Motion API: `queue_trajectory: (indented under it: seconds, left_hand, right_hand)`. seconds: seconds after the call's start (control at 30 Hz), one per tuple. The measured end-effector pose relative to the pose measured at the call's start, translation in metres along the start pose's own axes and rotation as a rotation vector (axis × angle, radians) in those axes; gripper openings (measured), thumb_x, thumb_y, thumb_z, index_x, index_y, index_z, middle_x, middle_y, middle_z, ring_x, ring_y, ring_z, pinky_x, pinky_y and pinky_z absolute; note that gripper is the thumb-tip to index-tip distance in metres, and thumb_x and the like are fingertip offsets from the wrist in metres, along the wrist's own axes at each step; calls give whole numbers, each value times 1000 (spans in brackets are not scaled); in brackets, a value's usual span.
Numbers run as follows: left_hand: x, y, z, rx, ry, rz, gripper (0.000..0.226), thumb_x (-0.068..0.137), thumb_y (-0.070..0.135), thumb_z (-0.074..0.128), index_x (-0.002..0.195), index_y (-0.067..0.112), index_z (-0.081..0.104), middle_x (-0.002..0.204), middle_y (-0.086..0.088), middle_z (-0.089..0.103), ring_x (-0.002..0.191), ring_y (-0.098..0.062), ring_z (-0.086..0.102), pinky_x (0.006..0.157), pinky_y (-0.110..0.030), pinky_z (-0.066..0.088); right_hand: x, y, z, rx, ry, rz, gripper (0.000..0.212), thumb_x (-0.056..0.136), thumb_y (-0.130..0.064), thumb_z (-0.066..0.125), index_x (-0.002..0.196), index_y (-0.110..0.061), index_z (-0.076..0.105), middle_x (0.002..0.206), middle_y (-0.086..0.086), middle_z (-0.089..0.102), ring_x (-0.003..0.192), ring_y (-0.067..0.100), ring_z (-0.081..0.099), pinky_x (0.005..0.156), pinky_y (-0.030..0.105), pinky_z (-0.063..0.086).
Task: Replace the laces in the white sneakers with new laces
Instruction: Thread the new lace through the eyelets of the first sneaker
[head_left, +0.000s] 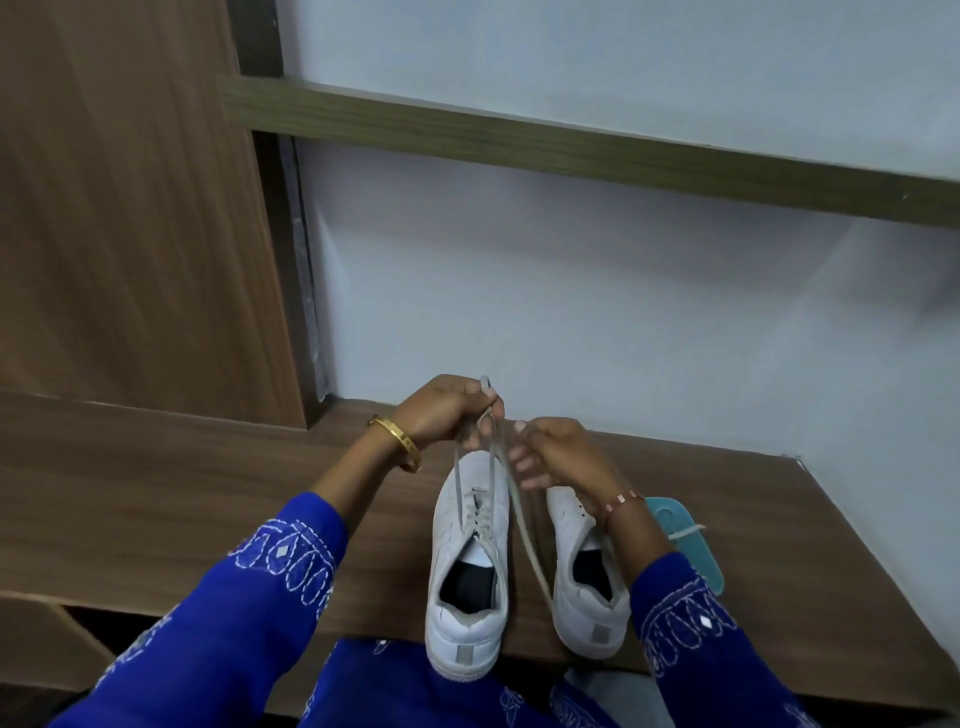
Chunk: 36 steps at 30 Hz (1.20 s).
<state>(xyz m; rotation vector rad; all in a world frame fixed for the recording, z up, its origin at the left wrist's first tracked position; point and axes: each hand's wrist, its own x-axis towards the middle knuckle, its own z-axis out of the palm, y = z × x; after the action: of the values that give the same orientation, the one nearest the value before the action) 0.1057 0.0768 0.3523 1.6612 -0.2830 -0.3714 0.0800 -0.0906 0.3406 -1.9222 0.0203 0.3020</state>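
Two white sneakers stand side by side on a wooden desk (156, 483), heels toward me. The left sneaker (470, 577) has a grey-white lace (459, 483) threaded through its eyelets, with strands rising from it. My left hand (441, 410) grips those strands above the toe, and a lace tip pokes out above its fingers. My right hand (558, 452) hovers just right of it with curled fingers holding a strand that runs down between the shoes. The right sneaker (587, 587) is partly covered by my right wrist, so its eyelets are hidden.
A teal card (691, 540) with a lace wound round it lies right of the right sneaker. A white wall rises behind the desk, with a wooden shelf (571, 150) overhead and a wooden cabinet panel (130, 208) at left. An open compartment sits below the desk's front left.
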Motion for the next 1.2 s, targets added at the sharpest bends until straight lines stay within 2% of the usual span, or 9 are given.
queue_trajectory:
  seconds: [0.13,0.23,0.37,0.6,0.7,0.8,1.0,1.1,1.2]
  left_hand:
    - [1,3,-2,411,78,190,31,97,14,44,71,6,60,57,-2,60,49,-12,56,57,-24,47]
    - [1,-2,-1,622,177,355,26,95,13,47,75,5,61,68,-10,61,66,-24,58,70,-35,47]
    - [0,-8,1,759,240,523,28,93,19,44,78,2,61,68,3,47,65,-11,46,61,-23,34]
    - [3,-25,7,313,421,457,25,89,21,45,69,20,61,68,6,52,73,-11,54,73,-24,45]
    - [4,-26,8,-54,425,277,32,96,7,45,68,13,60,55,6,57,52,-5,55,59,-19,50]
    - [2,-24,7,-133,423,199,31,96,6,45,69,9,60,47,5,57,43,-4,53,51,-15,49]
    - [-3,-20,8,-296,401,111,25,94,5,47,74,5,62,57,-2,61,47,-7,61,54,-17,55]
    - [-4,-19,12,-334,378,97,22,94,5,48,78,4,63,53,0,63,49,-7,63,57,-18,56]
    - [-5,-16,18,-344,362,92,22,94,6,48,79,5,63,52,1,64,50,-7,63,58,-18,56]
  right_hand:
    - [8,-3,9,1,-100,-28,23,97,-26,45,88,-19,65,90,-2,67,88,13,59,83,34,50]
    - [8,-9,16,160,-138,-32,25,98,-21,45,81,-18,63,72,-10,69,67,1,63,91,42,47]
    - [11,-10,17,368,-174,-29,16,95,-8,48,85,-10,61,63,-7,66,52,1,60,91,49,48]
    - [16,-14,2,486,46,-16,21,95,-7,47,76,-7,56,57,3,58,53,13,58,62,31,53]
    - [14,-13,-14,487,127,-19,27,92,-19,56,67,-10,50,43,-4,39,38,9,38,47,27,49]
    - [13,-11,-30,356,324,-80,40,86,-24,65,56,-16,39,49,-2,31,42,11,30,45,23,41]
    - [19,7,-34,-464,687,-257,16,81,-23,69,72,-13,60,84,7,55,80,21,52,71,31,44]
    - [13,6,-6,-454,543,-295,42,87,-32,62,54,-8,53,58,4,57,59,15,51,60,27,40]
    - [8,-2,22,-83,272,-144,48,94,-36,51,60,-3,62,42,-5,55,41,5,48,47,16,38]
